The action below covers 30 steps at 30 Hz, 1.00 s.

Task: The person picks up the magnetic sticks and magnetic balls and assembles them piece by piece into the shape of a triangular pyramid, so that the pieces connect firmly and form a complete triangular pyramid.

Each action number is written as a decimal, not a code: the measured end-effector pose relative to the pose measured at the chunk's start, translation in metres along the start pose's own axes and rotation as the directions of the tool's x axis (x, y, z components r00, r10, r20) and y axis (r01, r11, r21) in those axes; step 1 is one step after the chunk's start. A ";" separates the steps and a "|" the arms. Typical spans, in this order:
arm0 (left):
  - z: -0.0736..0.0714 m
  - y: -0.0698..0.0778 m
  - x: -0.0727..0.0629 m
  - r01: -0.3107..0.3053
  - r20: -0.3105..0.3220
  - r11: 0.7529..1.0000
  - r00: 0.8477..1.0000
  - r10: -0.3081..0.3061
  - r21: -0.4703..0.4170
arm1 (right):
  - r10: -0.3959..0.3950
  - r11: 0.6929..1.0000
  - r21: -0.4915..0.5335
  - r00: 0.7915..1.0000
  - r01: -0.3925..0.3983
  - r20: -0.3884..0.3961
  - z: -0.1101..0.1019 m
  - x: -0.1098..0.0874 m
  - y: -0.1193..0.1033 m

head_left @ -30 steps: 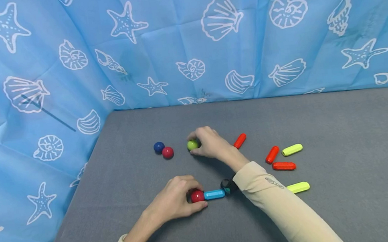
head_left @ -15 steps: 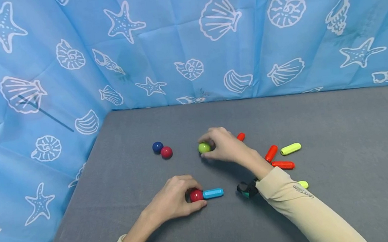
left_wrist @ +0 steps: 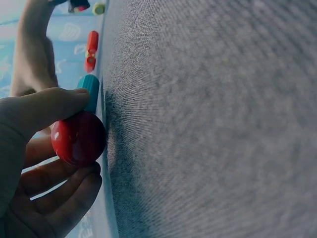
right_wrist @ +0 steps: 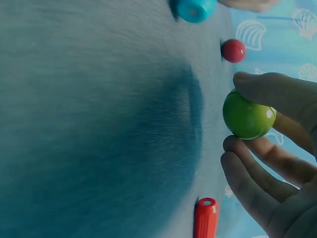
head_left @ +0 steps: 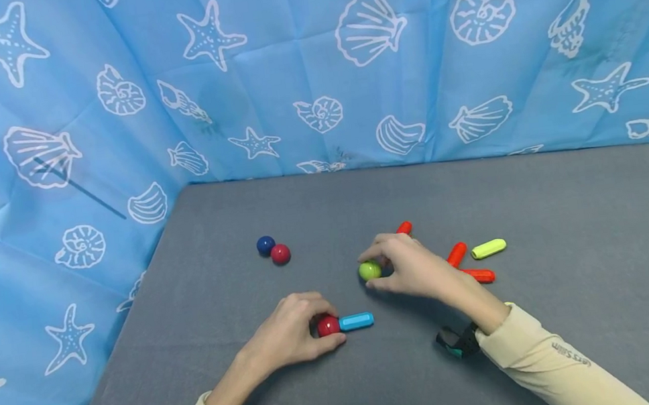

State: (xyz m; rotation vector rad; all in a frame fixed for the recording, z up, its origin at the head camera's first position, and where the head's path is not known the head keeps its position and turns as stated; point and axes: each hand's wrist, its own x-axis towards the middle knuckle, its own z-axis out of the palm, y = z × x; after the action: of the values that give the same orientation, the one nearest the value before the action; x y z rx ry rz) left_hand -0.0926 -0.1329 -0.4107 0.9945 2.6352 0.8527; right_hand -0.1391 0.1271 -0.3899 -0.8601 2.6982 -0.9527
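My left hand [head_left: 294, 331] grips a glossy red ball [head_left: 328, 325] low on the grey table, thumb on one side and fingers on the other. A light blue faceted rod [head_left: 357, 321] lies end-on against that ball and points right. Farther back and to the right, my right hand [head_left: 414, 266] pinches a lime green ball [head_left: 369, 270] between thumb and fingers. In the right wrist view the green ball [right_wrist: 249, 116] hangs off the table surface, a shadow beneath it. The left wrist view shows the red ball [left_wrist: 79, 139] with the rod [left_wrist: 89, 91] behind it.
A dark blue ball [head_left: 265, 245] and a second red ball [head_left: 280, 254] sit together at the back left. Several red rods, one of them [head_left: 481, 276] partly behind the right wrist, and a yellow rod [head_left: 489, 248] lie right. A blue shell-print curtain [head_left: 283, 65] closes the back.
My right hand has carried the green ball from the back of the table rightward and nearer. The left hand stays on the red ball, and the blue rod keeps its place.
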 end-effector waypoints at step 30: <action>-0.002 -0.001 -0.002 0.035 0.017 0.999 0.999 -0.035 -0.012 | 0.020 0.999 0.027 0.997 -0.022 0.069 0.019 -0.044 -0.009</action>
State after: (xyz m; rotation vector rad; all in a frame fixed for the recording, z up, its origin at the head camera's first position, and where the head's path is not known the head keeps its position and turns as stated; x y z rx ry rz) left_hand -0.0923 -0.1357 -0.4096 0.9458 2.6227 0.8480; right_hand -0.0927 0.1357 -0.4008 -0.8415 2.6247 -0.9362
